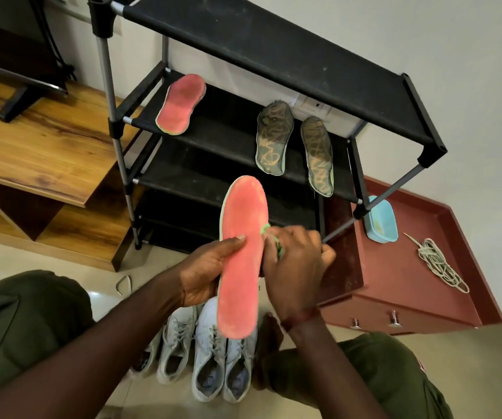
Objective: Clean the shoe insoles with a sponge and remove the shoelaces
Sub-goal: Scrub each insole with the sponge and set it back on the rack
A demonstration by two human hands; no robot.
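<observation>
The sponge is almost wholly hidden inside the right grip; only a green sliver shows beside the held pink insole, whose underside faces away. That insole covers the toes of two white sneakers, and the left forearm hides part of the leftmost sneaker. The top edge cuts off the shoe rack and the television.

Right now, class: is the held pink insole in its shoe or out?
Out. The left hand holds the pink insole in the air above the sneakers, no shoe around it.
</observation>
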